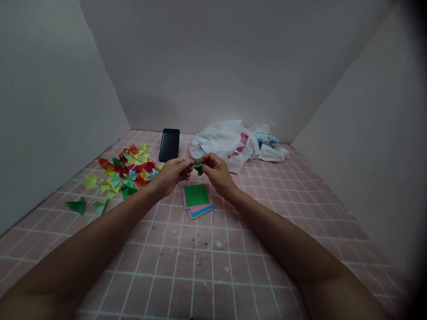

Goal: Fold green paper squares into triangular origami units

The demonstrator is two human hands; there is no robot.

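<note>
Hands: left hand (170,174) and right hand (216,171) pinch a small folded green paper piece (198,167) between their fingertips.
Piece: held in the air between the hands; creased, compact, pointed.
Folded: a loose heap of multicoloured paper triangles (125,171) lies left, on a pink tiled surface (213,253).
Unfolded: a stack of square paper sheets (196,196), green on top, sits just below the hands.

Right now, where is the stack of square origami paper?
In the head view, the paper stack lies on the pink tiles, just below and between the left hand and right hand.
</note>
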